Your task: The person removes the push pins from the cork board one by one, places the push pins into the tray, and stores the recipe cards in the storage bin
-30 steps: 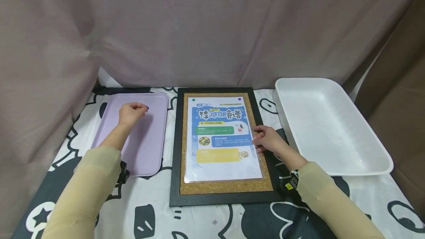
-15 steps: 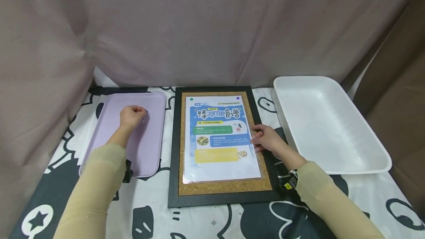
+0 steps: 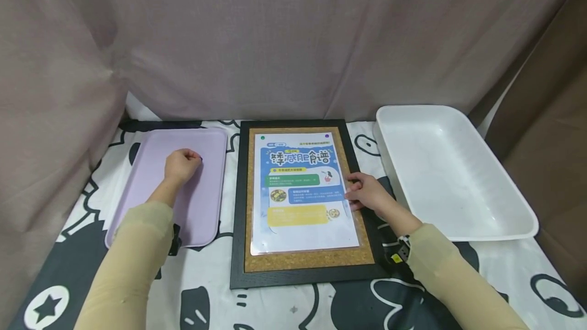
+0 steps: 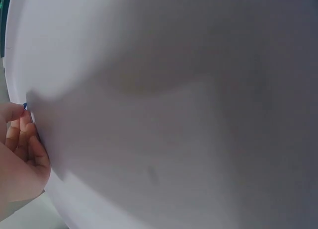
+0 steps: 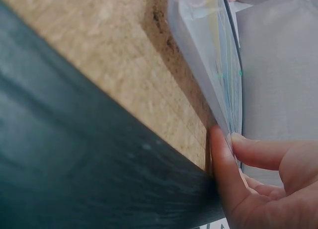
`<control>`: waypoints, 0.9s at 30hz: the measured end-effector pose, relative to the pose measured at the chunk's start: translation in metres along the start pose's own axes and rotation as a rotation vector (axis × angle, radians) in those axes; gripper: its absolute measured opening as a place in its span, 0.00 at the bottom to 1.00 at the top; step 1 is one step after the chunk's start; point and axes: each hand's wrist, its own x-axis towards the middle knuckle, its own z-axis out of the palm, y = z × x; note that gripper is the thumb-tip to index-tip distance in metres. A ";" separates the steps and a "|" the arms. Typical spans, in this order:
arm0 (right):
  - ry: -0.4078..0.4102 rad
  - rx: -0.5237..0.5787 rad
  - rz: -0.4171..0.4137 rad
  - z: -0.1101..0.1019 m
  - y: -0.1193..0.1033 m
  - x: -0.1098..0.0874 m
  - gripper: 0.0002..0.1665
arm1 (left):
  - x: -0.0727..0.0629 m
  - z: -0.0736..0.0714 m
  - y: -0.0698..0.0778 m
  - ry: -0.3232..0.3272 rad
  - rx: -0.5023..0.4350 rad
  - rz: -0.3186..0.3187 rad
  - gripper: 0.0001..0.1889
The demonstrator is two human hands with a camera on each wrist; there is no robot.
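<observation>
My left hand [image 3: 181, 165] is over the lilac tray [image 3: 151, 167], thumb and fingertips pinching a tiny blue pushpin [image 4: 25, 105], mostly hidden by the fingers. A laminated poster [image 3: 298, 241] with Chinese print lies on a black-framed cork board [image 3: 312, 259]. One green pushpin [image 3: 263, 138] and one purple pushpin [image 3: 327, 136] sit at its top corners. At the poster's right edge, my right hand [image 3: 365, 192] pinches the sheet between thumb and index finger. The right wrist view shows that edge lifted slightly off the cork [image 5: 114, 60].
To the right of the board stands a deep white tub [image 3: 458, 182], close to my right forearm. A black-and-white patterned cloth [image 3: 270, 304] covers the table. Grey-brown curtains [image 3: 229, 39] hang behind and at both sides.
My left hand has moved down a little over the lilac tray, still pinching the blue pushpin. The right hand keeps its pinch on the poster edge; the view has shifted slightly.
</observation>
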 end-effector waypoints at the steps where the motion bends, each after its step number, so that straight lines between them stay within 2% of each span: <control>1: 0.000 -0.001 0.001 0.000 0.000 0.000 0.35 | 0.000 0.000 0.000 -0.003 0.004 0.003 0.13; 10: -0.003 -0.002 -0.008 0.000 -0.001 -0.001 0.36 | 0.000 -0.003 0.001 -0.019 -0.011 -0.001 0.14; 19: -0.011 -0.005 -0.006 0.000 0.001 0.000 0.35 | 0.004 -0.014 0.006 -0.047 -0.076 -0.014 0.16; 23: -0.014 -0.003 -0.005 -0.001 0.000 -0.001 0.35 | 0.009 -0.020 0.018 -0.034 -0.153 -0.022 0.18; 27: -0.016 0.002 -0.002 -0.001 0.000 -0.001 0.35 | 0.016 -0.023 0.033 -0.039 -0.271 -0.016 0.18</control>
